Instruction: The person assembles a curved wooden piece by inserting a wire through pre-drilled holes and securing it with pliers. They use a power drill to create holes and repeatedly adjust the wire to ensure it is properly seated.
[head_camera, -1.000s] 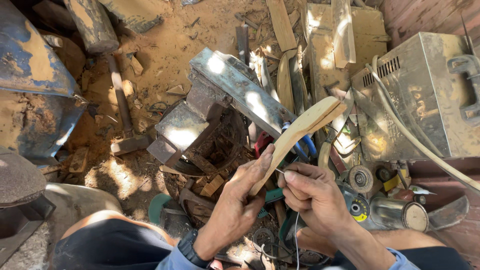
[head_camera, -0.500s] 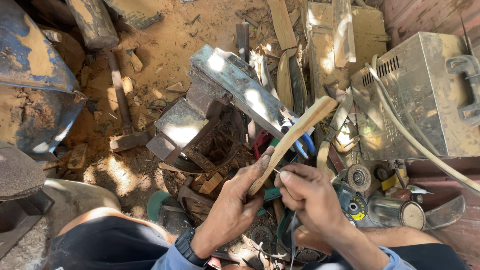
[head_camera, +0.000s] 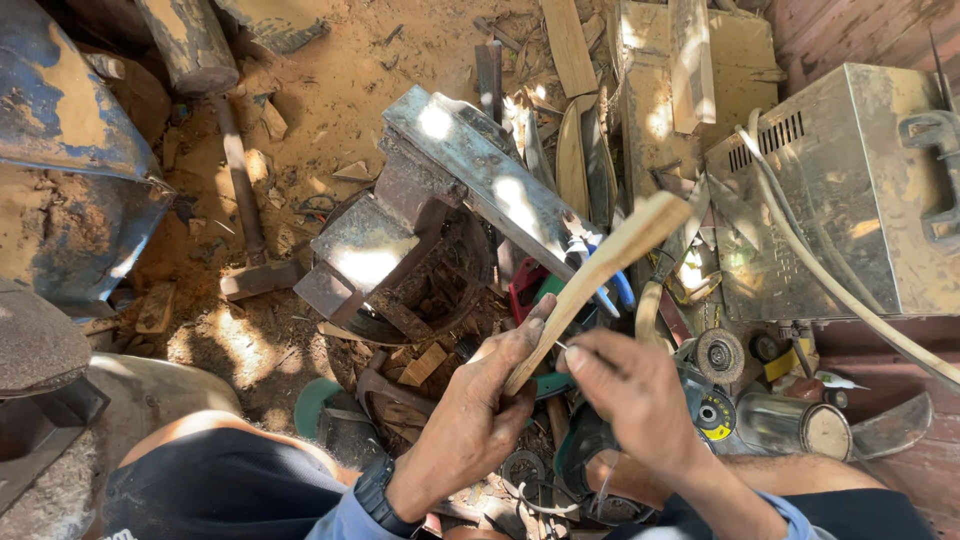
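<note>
Left hand (head_camera: 478, 405) wrapped around the lower end of a pale curved wooden handle (head_camera: 598, 282), grip closed on it, thumb lying along its edge. Handle tilted up and to the right, its upper end raised just in front of the grey metal machine box (head_camera: 850, 190). Right hand (head_camera: 630, 390) just right of the handle's lower part, fingertips (head_camera: 572, 355) pinched together against a thin dark sliver at the wood; grip closed, though what sits between the fingers too small to tell. Dark wristwatch (head_camera: 375, 495) on the left wrist, blue sleeve cuffs on both arms.

Left of the handle, a heavy steel anvil block (head_camera: 440, 200) over a dark round base. Below and right of the handle, a grinding disc (head_camera: 720, 355) and a metal can (head_camera: 785, 425) lying among scrap. Thick cream hose (head_camera: 800, 255) crossing the machine box. Beyond the anvil block, wooden planks (head_camera: 690, 60) and sawdust-covered ground (head_camera: 330, 90), with a long hammer (head_camera: 245, 215) lying on it.
</note>
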